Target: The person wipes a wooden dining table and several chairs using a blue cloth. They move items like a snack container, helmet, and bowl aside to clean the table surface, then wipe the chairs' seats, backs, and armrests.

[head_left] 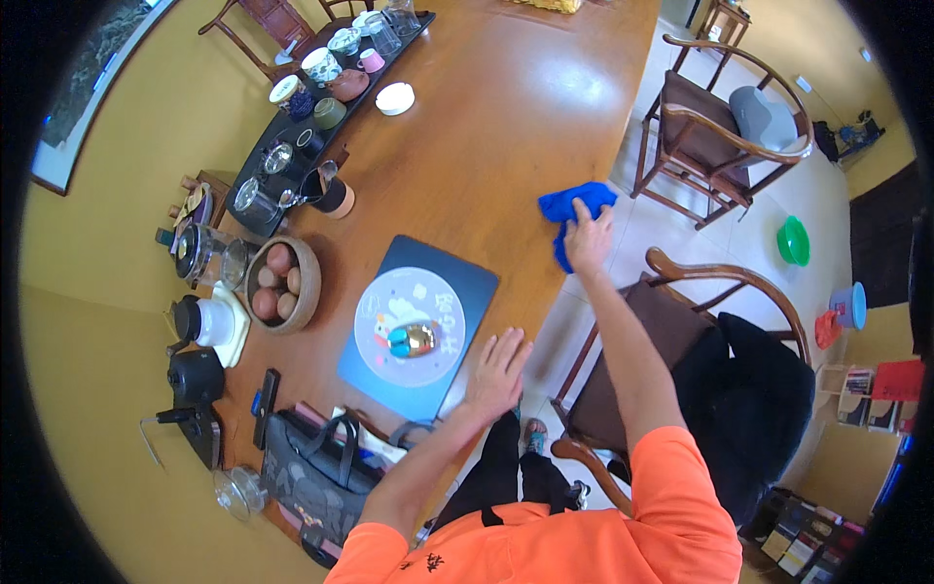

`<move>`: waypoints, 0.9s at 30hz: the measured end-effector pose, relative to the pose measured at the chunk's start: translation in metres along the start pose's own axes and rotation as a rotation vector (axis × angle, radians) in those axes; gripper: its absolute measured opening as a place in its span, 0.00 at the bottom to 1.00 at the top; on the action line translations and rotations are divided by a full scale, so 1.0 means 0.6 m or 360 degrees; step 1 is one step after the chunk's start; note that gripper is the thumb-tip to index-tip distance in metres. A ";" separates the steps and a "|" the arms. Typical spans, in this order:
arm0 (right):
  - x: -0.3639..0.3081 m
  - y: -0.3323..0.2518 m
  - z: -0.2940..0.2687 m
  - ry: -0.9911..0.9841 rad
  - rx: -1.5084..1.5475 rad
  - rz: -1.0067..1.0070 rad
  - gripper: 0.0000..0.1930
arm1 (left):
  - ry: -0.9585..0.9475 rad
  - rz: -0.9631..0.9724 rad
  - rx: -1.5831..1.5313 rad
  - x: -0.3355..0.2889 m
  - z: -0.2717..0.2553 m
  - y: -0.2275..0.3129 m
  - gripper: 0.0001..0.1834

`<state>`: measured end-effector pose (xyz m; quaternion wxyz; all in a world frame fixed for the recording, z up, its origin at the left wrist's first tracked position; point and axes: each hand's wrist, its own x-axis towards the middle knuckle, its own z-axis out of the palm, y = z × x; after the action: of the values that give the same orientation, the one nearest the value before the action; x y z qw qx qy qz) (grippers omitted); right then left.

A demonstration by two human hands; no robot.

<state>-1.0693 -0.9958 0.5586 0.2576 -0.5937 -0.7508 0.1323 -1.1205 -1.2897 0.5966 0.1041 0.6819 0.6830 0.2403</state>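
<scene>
The hands are apart: the left hand (498, 374) rests flat, fingers spread, at the edge of the wooden table (516, 117); farther forward, the right hand (589, 239) is on a bunched blue cloth (569, 202), though whether it grips or merely presses is hard to tell. Left of the left hand lies a blue-grey mat (401, 255); beyond, a wooden bowl (308, 282).

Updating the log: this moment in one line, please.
right hand: on blue cloth | left hand: on table | mat: on table
</scene>
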 end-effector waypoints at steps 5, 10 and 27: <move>0.152 -0.001 0.017 0.0067 -0.0452 -0.0338 0.23 | -0.0028 0.0029 0.0081 0.000 0.016 -0.007 0.27; 0.155 -0.120 0.064 -0.0062 -0.0341 -0.0887 0.23 | -0.0144 0.0025 0.0158 0.004 0.003 -0.011 0.32; 0.027 -0.177 0.008 -0.0607 0.0042 -0.1582 0.30 | -0.0072 -0.0016 0.0032 0.007 0.000 -0.015 0.26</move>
<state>-1.1620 -1.0075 0.6119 0.1556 -0.1285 -0.9733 0.1092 -1.1286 -1.2854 0.5928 0.1139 0.6846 0.6864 0.2172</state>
